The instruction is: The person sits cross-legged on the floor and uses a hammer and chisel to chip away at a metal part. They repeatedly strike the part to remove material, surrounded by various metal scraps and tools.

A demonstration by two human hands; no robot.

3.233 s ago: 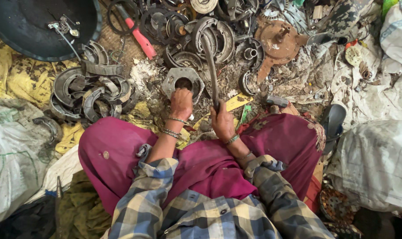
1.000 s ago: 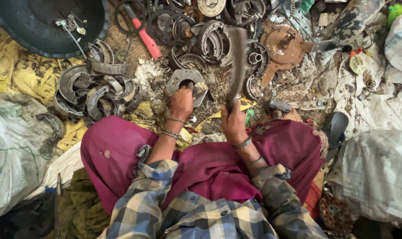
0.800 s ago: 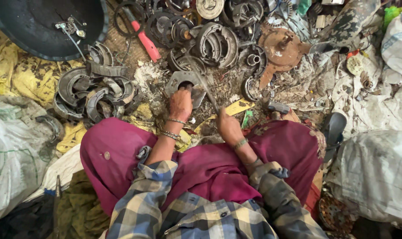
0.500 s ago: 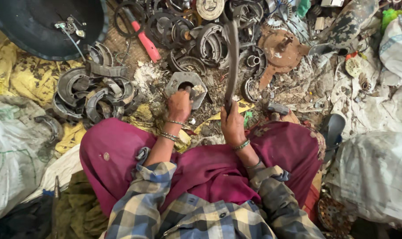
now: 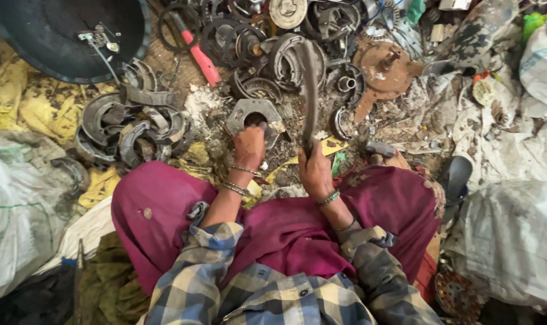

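The right hand [image 5: 315, 170], fist closed round a hammer handle [image 5: 310, 96], has lifted it again since striking, while the left hand [image 5: 249, 146] grips the hexagonal metal flange [image 5: 249, 114] on the floor.

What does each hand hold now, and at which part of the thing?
The right hand grips a long dark metal tool at its lower end. The left hand holds a flat grey metal plate with a round hole at its near edge.
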